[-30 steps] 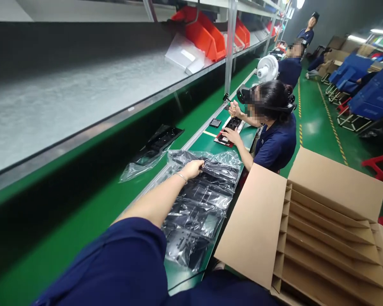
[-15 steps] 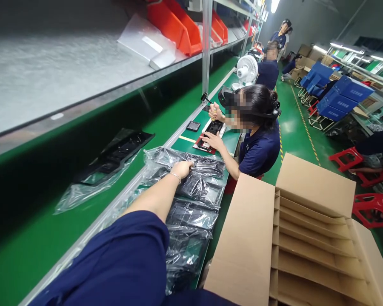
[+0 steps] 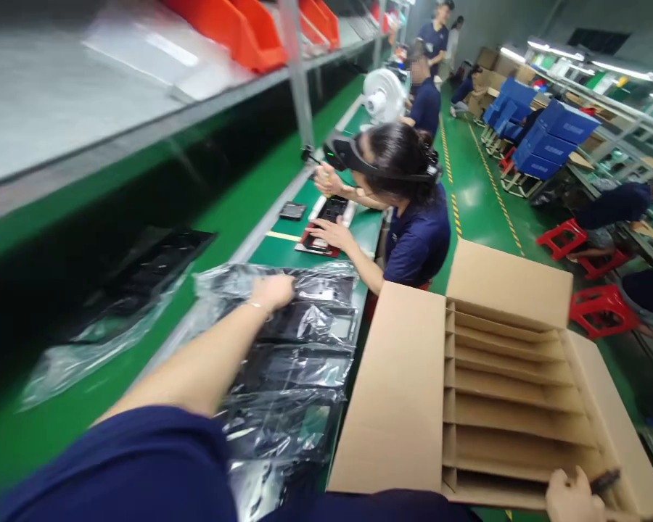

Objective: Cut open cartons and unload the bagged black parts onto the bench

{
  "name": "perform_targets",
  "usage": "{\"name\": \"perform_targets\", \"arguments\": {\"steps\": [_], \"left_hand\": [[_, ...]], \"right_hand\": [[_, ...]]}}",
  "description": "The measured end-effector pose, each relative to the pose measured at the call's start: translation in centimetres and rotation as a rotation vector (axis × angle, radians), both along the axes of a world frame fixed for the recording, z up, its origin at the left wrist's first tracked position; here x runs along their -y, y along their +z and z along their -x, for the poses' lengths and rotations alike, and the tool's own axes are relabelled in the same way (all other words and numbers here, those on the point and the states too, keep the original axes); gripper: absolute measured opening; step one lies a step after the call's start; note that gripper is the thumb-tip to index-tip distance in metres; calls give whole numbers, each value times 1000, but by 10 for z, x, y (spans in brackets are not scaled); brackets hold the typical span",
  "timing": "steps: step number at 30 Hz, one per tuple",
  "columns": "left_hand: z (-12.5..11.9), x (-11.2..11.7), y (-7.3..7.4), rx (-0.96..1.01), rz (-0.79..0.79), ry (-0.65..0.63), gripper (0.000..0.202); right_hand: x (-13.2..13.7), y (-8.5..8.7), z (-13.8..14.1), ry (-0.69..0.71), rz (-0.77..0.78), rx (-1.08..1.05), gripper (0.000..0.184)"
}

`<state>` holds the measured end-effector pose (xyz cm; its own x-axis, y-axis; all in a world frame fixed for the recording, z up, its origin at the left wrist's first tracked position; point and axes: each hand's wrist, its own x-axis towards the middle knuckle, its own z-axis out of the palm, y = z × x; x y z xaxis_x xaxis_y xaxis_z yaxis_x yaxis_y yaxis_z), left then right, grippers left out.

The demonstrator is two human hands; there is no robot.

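My left hand, slightly blurred, reaches across the bench with its fingers curled over the far end of a row of black plastic parts in clear bags. It grips the farthest bagged black part. More bagged black parts lie side by side towards me. At the lower right, my right hand is closed at the near corner of an open cardboard box. A dark slim object sticks out by its fingers; its kind is unclear. Cardboard dividers split the box into several slots.
Another bagged black part lies left of the metal rail. Beyond the row, a co-worker handles a black part in a red-and-white holder. A shelf with orange bins overhangs the left. A white fan stands farther back.
My view has swung right and down, so the bench sits farther left. My right hand has come into view at the box's near corner. My left hand stays at the farthest bag.
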<state>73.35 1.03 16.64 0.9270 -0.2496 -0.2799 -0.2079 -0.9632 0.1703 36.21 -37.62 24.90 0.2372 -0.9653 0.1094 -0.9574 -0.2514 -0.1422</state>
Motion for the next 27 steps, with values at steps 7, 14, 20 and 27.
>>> {"name": "perform_targets", "arguments": {"steps": [7,14,20,27], "left_hand": [[67,103,71,236,366,-310,35],[234,249,76,-209,508,-624,36],[315,303,70,-231,404,-597,33],[410,325,64,-697,364,-530,24]], "right_hand": [[100,-67,182,-239,40,-115,52],[155,-77,203,-173,135,-62,59],[182,-83,223,-22,158,60,67],[212,-89,234,98,138,168,62]]}}
